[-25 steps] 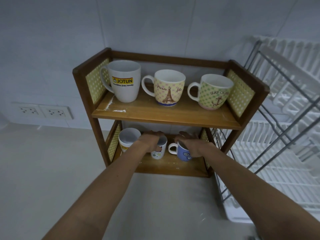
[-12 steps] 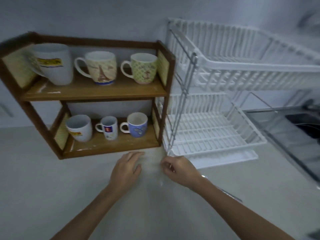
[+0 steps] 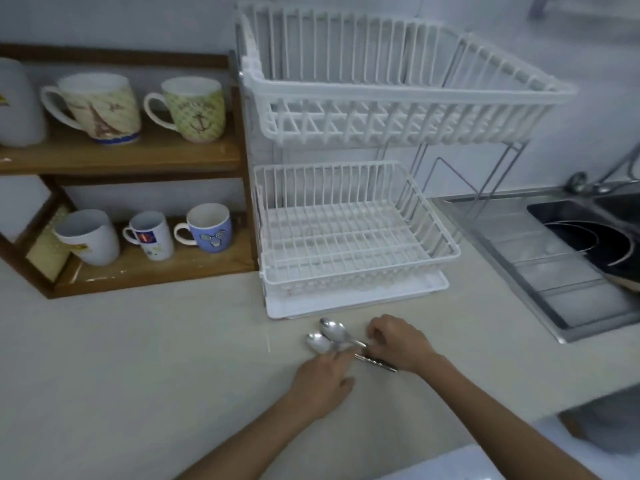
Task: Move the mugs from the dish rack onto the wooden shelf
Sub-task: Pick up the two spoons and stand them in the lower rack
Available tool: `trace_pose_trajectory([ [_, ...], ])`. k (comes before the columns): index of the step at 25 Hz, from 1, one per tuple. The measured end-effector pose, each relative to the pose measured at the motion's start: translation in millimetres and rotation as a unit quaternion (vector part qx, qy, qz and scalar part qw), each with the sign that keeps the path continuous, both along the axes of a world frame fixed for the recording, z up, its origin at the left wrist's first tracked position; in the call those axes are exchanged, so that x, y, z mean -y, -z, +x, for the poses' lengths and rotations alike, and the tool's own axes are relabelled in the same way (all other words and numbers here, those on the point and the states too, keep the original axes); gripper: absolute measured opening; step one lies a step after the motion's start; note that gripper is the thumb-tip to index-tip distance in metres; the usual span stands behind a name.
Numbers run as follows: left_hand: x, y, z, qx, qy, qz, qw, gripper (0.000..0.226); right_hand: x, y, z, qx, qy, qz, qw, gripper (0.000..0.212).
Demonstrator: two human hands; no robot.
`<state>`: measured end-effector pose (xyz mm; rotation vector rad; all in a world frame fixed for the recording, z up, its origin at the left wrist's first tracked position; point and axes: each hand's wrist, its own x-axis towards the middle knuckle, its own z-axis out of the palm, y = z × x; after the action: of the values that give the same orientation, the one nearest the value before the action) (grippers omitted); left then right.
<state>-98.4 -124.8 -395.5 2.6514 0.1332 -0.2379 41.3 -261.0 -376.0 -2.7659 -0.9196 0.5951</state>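
Observation:
The wooden shelf [image 3: 145, 157] stands at the left with mugs on both boards. On top are a big white mug [image 3: 17, 105], an Eiffel Tower mug [image 3: 100, 109] and an anchor mug [image 3: 194, 109]. Below stand a white mug [image 3: 91, 239], a small white mug [image 3: 152, 237] and a blue mug [image 3: 211, 230]. The white two-tier dish rack [image 3: 346, 275] beside it holds nothing. My left hand [image 3: 322, 379] lies flat on the counter, fingertips touching two metal spoons [image 3: 329, 336]. My right hand [image 3: 398, 341] curls its fingers on the spoon handles.
A steel sink [image 3: 571, 244] with a dark pan in it lies at the right, tap behind it. The rack's white drip tray [image 3: 346, 303] juts toward the spoons. The pale counter [image 3: 138, 358] ends at the lower right.
Both hands left the lower shelf board and came back across the counter to the right, in front of the rack. The view swung right with them, and the spoons came into sight.

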Motion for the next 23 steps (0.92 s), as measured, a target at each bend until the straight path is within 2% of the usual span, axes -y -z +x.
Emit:
trace_pose_trajectory([
  [5, 15.9, 2.8, 1.1, 0.01, -0.1, 0.043, 0.994, 0.032, 0.0, 0.8, 10.2, -0.049, -0.062, 0.031, 0.996, 0.006],
  [8, 22.2, -0.9, -3.8, -0.011, -0.194, 0.076, 0.978, 0.037, -2.8, -1.1, 19.2, -0.101, -0.093, -0.001, 0.991, 0.009],
  [11, 27.0, -8.9, -6.4, -0.062, -0.291, 0.084, 0.951, 0.05, -5.6, -8.0, 30.1, -0.13, -0.179, -0.033, 0.975, 0.006],
  [13, 23.7, -16.0, -5.7, -0.1, -0.331, 0.052, 0.937, 0.04, -5.8, -17.5, 37.9, -0.139, -0.237, -0.054, 0.96, 0.015],
  [15, 14.9, -30.1, -7.3, -0.152, -0.327, 0.037, 0.932, 0.032, -3.4, -29.1, 47.6, -0.174, -0.253, -0.041, 0.951, 0.015],
  [17, 1.4, -51.6, -9.3, -0.198, -0.275, -0.031, 0.94, 0.02, 0.1, -45.3, 58.8, -0.245, -0.236, 0.011, 0.94, 0.011],
  [19, -13.3, -81.9, -7.8, -0.212, -0.245, -0.184, 0.928, 0.015, 1.2, -64.6, 71.9, -0.299, -0.22, 0.083, 0.925, 0.011],
  [21, -31.4, -113.2, 3.8, -0.168, -0.252, -0.29, 0.908, 0.014, -3.6, -84.9, 89.9, -0.318, -0.191, 0.162, 0.915, 0.011],
  [23, -50.4, -138.4, 23.6, -0.093, -0.281, -0.33, 0.897, 0.013, -15.4, -101.0, 108.1, -0.311, -0.145, 0.24, 0.908, 0.01],
])
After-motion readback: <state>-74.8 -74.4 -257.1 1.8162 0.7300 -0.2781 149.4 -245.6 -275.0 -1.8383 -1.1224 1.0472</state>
